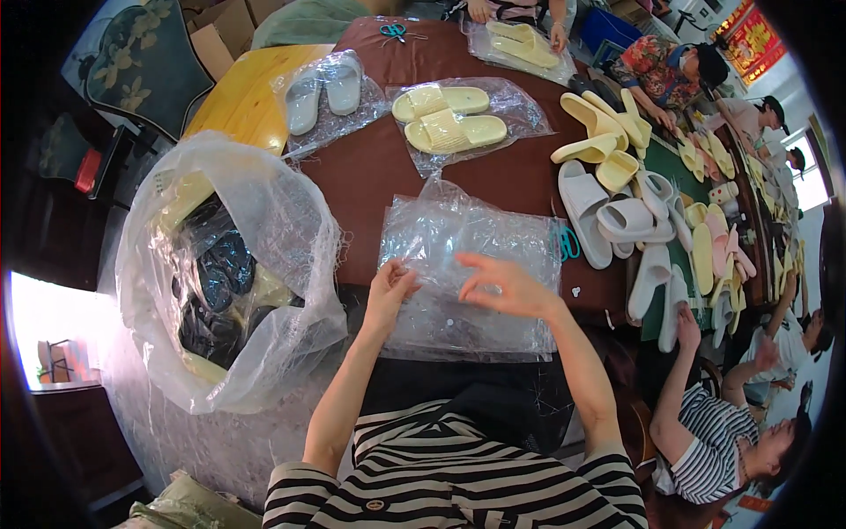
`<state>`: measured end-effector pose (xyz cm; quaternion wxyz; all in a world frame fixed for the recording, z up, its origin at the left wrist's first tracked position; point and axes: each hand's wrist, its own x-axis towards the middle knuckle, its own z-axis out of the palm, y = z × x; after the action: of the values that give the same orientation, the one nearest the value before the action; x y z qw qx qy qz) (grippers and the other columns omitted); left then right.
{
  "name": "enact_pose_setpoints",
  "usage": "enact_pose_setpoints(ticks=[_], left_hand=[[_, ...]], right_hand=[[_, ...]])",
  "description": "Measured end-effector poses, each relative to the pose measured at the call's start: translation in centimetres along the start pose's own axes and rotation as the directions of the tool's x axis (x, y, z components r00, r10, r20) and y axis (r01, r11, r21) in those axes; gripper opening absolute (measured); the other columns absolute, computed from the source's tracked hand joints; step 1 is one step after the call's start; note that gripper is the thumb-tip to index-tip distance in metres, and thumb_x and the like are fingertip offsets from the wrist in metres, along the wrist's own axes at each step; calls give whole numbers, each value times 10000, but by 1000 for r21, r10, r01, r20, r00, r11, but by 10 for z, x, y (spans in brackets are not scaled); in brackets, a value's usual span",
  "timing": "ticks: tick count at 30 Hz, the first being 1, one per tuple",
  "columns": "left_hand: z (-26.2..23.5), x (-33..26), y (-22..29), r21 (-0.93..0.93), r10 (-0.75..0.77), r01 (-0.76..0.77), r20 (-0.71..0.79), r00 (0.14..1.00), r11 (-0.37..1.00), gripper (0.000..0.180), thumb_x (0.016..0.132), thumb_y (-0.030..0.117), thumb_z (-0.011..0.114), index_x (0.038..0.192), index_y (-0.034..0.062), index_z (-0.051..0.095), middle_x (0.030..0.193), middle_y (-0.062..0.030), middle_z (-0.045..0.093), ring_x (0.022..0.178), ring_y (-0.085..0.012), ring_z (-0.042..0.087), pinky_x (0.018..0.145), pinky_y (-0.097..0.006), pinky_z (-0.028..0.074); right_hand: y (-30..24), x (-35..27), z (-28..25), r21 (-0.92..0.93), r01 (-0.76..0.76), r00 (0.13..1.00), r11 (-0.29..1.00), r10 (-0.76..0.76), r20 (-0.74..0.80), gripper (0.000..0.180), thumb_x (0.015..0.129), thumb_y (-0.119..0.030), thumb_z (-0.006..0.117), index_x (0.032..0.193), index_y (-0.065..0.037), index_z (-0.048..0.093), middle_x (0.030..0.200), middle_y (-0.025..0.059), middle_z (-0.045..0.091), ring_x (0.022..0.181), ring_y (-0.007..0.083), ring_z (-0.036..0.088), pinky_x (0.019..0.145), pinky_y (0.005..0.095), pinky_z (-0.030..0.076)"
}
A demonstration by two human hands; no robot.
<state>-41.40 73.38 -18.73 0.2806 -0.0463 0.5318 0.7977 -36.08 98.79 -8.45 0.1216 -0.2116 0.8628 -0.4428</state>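
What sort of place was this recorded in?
Likely a small slipper-packing workshop: many loose slippers, clear plastic bags on a brown table, and other people seated nearby.

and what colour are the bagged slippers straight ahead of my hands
Pale yellow slippers, seen in the head view.

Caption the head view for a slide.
Left hand and right hand over clear plastic bags, a pair of yellow slide sandals beyond, loose grey slide sandals at right.

At your far upper right, a red banner (754, 44) bears gold markings too small to make out; you have no legible text in view.
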Motion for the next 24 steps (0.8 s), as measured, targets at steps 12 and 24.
enact_pose_setpoints(ticks=[12, 24], left_hand=[[10, -4, 1, 208, 220, -228, 62, 974, 951, 366, 948, 52, 652, 1303, 17, 569, 946, 3, 597, 861, -60, 542, 785, -219, 460], [-11, -74, 84, 544, -285, 93, 280, 917, 834, 467, 911, 147, 720, 1321, -3, 554, 956, -48, 637, 737, -99, 587, 635, -251, 469]], right_hand=[[65, 111, -74, 81, -151, 926, 985, 170, -338, 224, 922, -185, 678, 1062, -10, 669, 1009, 120, 717, 908, 221, 689, 778, 331, 529], [14, 135, -78, -575, 33, 897, 817, -278, -343, 142, 920, -167, 662, 1044, -100, 683, 947, 92, 688, 839, 300, 677, 714, 373, 539]])
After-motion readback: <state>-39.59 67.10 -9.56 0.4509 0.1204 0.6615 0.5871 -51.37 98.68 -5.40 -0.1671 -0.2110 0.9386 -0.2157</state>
